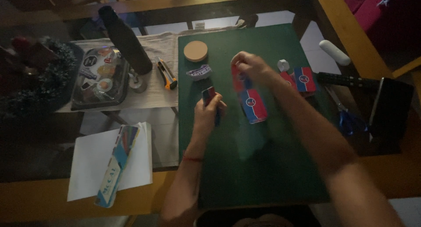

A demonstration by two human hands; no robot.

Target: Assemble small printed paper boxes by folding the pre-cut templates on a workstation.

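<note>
My left hand (208, 111) hovers over the green mat (245, 165) and grips a small dark red-and-blue piece (208, 94) between its fingers. My right hand (250, 67) is raised farther back, pinching the top of a red-and-blue paper strip (252, 103) that hangs down from it over the mat. Both hands are close together, the strip between them. More red-and-blue pieces (302, 79) lie on the mat to the right of my right hand.
On the mat: a round cork disc (195, 51), a small printed sticker (199, 72), a white cube-like object (283, 65). A utility knife (167, 73), dark bottle (124, 38) and sticker tray (99, 78) lie left. White paper with a long box (117, 164) sits front left. Scissors (346, 117) and dark objects at right.
</note>
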